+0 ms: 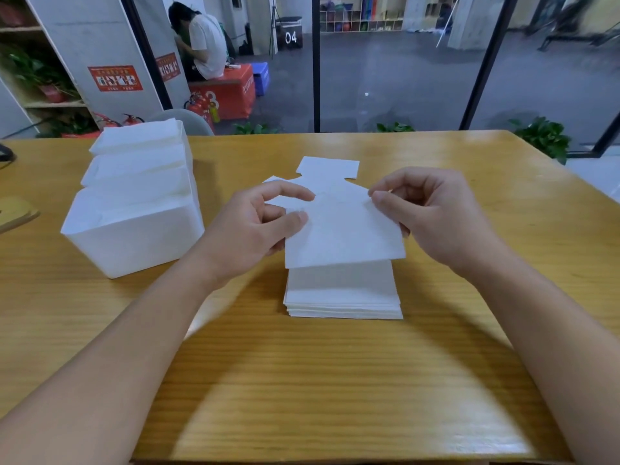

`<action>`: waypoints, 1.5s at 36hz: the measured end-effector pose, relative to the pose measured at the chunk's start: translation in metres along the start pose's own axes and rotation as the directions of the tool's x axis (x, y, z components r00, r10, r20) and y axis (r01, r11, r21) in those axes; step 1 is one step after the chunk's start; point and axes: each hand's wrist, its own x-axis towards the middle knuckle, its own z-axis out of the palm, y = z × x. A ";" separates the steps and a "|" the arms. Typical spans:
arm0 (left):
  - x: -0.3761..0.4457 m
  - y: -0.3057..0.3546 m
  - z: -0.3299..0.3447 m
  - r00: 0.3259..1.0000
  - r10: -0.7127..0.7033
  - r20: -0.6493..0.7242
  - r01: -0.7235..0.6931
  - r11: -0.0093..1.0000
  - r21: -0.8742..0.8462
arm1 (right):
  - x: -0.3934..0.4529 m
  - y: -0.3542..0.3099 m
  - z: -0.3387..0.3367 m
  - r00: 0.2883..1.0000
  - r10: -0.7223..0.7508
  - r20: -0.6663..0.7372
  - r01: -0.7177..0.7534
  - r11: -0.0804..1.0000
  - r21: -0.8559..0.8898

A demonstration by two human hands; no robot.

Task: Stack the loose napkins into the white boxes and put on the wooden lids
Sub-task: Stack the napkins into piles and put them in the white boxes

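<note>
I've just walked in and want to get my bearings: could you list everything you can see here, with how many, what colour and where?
Table: one, yellow wood, fills the foreground.
Boxes: a row, white, on the table's left, holding napkins; exact count unclear.
Napkin stack: one, white, table centre.
Held napkin: one, white, above the stack.
Loose napkins: a few, white, behind the hands.
Wooden lid: one partly seen, far left edge.
Fire extinguishers: several, red, on the floor beyond the table.
Potted plants: several, green, beyond the table.
Seated person: one, white top, background left.
Left hand: pinches the held napkin.
Right hand: pinches the held napkin.
</note>
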 end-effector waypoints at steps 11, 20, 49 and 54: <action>-0.002 -0.008 -0.001 0.965 -0.148 0.218 0.065 0.936 0.347 | -0.004 0.006 -0.006 0.883 0.279 0.377 -0.146 0.927 -0.344; 0.000 -0.013 -0.003 0.959 -0.175 0.222 0.070 0.908 0.412 | 0.002 0.026 -0.007 0.944 0.215 0.250 -0.087 0.894 -0.440; 0.005 -0.037 0.013 0.998 -0.034 0.057 0.002 0.880 0.476 | 0.009 0.031 0.002 0.975 -0.125 -0.184 0.061 0.946 -0.320; 0.005 -0.034 0.014 0.999 -0.024 0.036 0.005 0.887 0.462 | 0.007 0.020 0.002 0.958 -0.225 -0.177 0.180 0.955 -0.235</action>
